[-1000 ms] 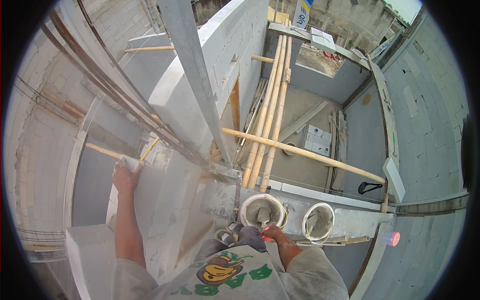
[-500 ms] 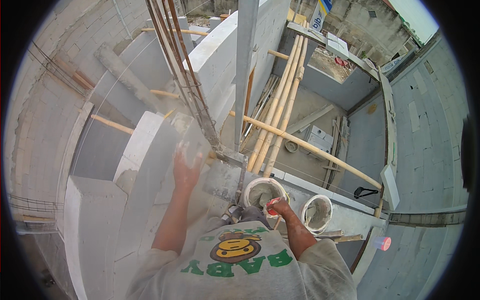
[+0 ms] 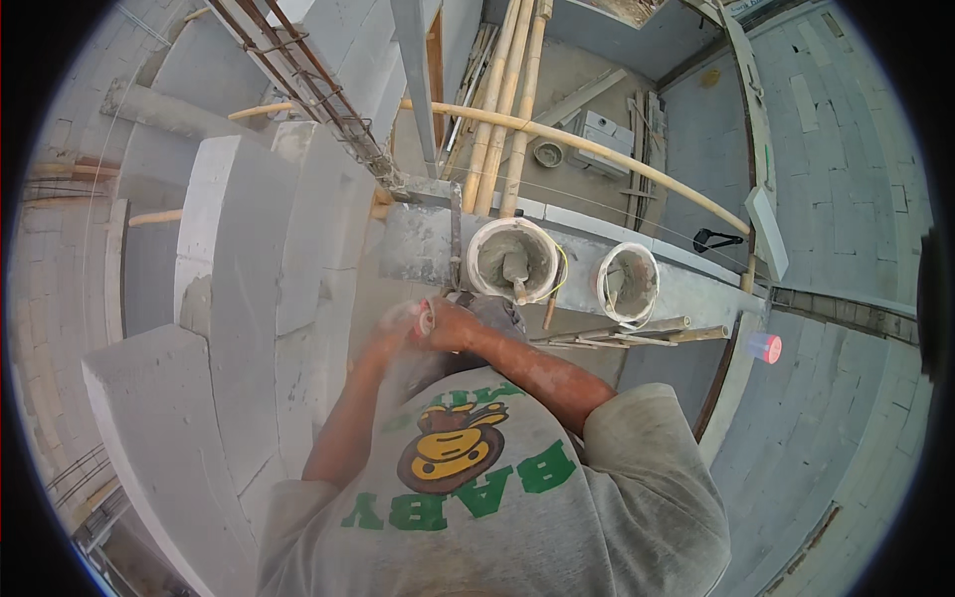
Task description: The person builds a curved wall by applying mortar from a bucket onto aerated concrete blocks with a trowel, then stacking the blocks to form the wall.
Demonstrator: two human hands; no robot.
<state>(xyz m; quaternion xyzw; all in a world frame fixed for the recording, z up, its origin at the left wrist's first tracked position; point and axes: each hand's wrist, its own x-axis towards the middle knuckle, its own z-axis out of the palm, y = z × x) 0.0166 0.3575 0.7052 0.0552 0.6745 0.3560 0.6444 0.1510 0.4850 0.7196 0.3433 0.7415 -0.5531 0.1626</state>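
Observation:
My right hand [image 3: 453,326] is closed around a small red object [image 3: 427,320] with a pale round part, whose kind I cannot make out. Against it comes my left hand [image 3: 396,330], its fingers blurred and partly hidden, so whether it grips is unclear. Both hands meet in front of my shirt, beside the grey block wall [image 3: 298,239]. Just ahead and to the right stands a white bucket [image 3: 480,284] smeared with mortar. A trowel [image 3: 515,267] rests inside it. A second mortar-stained bucket [image 3: 652,289] stands farther right, with a tool handle inside.
Bamboo poles [image 3: 507,119] run away from the buckets, crossed by another bamboo pole [image 3: 607,147]. Rusty rebar [image 3: 308,85] rises ahead on the left. A large pale block [image 3: 149,398] stands at left. At right, a clear cup with a pink end [image 3: 764,347] lies on a ledge.
My right hand has carried the red object leftward from beside the bucket. My left hand has drawn back from the wall to meet it. The view has tilted downward.

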